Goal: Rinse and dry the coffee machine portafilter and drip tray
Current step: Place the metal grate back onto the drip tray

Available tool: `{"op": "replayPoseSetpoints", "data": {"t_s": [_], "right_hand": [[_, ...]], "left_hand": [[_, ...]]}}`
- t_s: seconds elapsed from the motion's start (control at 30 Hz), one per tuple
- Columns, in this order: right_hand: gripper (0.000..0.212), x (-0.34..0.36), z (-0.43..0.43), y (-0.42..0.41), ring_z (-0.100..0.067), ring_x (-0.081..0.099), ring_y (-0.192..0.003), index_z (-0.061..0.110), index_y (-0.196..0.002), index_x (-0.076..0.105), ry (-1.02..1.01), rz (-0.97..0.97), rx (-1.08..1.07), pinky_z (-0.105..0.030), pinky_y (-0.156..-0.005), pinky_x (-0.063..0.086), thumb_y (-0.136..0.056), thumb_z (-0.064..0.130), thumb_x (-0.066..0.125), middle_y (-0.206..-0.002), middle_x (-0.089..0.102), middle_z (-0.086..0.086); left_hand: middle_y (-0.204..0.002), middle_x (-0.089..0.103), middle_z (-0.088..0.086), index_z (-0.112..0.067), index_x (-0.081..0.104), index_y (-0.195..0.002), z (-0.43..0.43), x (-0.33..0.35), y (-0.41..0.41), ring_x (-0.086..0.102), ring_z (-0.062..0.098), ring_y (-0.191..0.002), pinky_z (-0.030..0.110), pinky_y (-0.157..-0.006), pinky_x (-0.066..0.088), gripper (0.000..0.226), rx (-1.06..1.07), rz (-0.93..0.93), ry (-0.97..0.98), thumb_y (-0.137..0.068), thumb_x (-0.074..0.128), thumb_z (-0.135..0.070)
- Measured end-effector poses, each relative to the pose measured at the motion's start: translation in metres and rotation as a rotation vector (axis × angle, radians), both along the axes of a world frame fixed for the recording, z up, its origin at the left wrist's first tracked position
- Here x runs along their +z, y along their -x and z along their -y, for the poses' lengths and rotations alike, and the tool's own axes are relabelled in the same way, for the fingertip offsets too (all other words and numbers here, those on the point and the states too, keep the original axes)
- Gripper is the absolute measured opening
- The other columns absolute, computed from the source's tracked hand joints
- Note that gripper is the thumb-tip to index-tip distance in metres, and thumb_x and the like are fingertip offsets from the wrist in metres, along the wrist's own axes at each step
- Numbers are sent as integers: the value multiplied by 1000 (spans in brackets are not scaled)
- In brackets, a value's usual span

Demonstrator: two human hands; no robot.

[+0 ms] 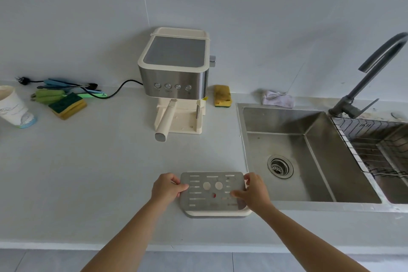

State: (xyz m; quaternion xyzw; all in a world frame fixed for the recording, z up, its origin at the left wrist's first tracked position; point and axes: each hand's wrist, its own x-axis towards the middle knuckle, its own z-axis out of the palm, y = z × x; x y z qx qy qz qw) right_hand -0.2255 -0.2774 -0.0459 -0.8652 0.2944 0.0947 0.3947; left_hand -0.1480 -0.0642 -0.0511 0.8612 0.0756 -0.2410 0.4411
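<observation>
Both forearms reach in from the near edge and converge on the drip tray (209,201), one hand at each short end. The left hand (167,189) grips the tray's left edge with its thumb laid across the slotted metal top and the other fingers curled together around the rim. The right hand (254,192) mirrors it on the right edge, thumb pressed flat onto the metal, fingers bent and clamped over the far right corner. The tray sits level, its cream base showing along the near side above a dark shadow; whether it rests on the counter (92,172) or is held just above it cannot be told. Its right corner reaches the left rim of the sink (287,146), so the steel basin opens directly to the right of the right hand, with the faucet (375,66) arching over its far right corner and a wire rack (371,146) hanging in the next basin. Far from the hands, against the wall, stands the coffee machine (176,68), the portafilter (164,120) locked under it with its handle pointing towards the near side. A wide stretch of bare counter lies between machine and tray. A yellow sponge (222,96) and a crumpled cloth (278,99) lie along the wall right of the machine; a paper cup (15,106), a green sponge (67,106) and a bundle of utensils (66,86) sit well to the left.
</observation>
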Motion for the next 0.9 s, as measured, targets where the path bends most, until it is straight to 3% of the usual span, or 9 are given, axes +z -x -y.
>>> {"op": "replayPoseSetpoints", "data": {"t_s": [0.13, 0.27, 0.4, 0.6, 0.73, 0.9], "right_hand": [[53, -5, 11, -2, -16, 45, -92, 3, -115, 47, -5, -20, 7, -25, -83, 42, -72, 16, 76, -110, 45, -5], [48, -8, 15, -5, -14, 43, -91, 4, -112, 47, -5, -34, 38, -20, -78, 37, -74, 15, 74, -104, 40, -1], [42, -11, 18, -6, -14, 42, -89, 10, -99, 41, 7, -46, 61, -20, -75, 35, -74, 14, 75, -101, 42, -2], [44, -13, 16, -9, -14, 43, -88, 12, -94, 34, 65, -66, 114, -18, -68, 38, -76, 19, 73, -102, 42, -3], [48, -13, 17, -9, -16, 47, -93, 13, -95, 32, 127, -108, 143, -28, -88, 47, -75, 25, 75, -109, 49, -6], [50, -16, 18, -7, -21, 51, -103, 13, -100, 35, 131, -117, 129, -34, -92, 49, -73, 25, 76, -115, 50, -8]], "left_hand": [[-52, 57, 0, -14, 50, -59, 13, -6, 1, 54, 20, -60, 28, -66, 40, 28, -6, 10, -40, -74, 74, -16], [-55, 58, 0, -14, 50, -61, 19, -10, 0, 56, 20, -64, 29, -69, 44, 28, -41, 18, -106, -75, 73, -18], [-54, 55, -4, -17, 49, -57, 23, -10, -2, 54, 16, -65, 25, -57, 37, 31, -94, 50, -192, -78, 71, -24], [-69, 56, -2, -21, 44, -59, 24, -12, -5, 55, 18, -74, 24, -61, 35, 35, -142, 107, -286, -75, 73, -32], [-74, 54, -4, -22, 41, -61, 27, -13, -4, 53, 16, -75, 19, -52, 31, 37, -185, 147, -320, -75, 73, -36], [-76, 51, -2, -24, 29, -65, 27, -16, -2, 50, 20, -73, 21, -51, 31, 47, -213, 166, -342, -73, 75, -34]]}}
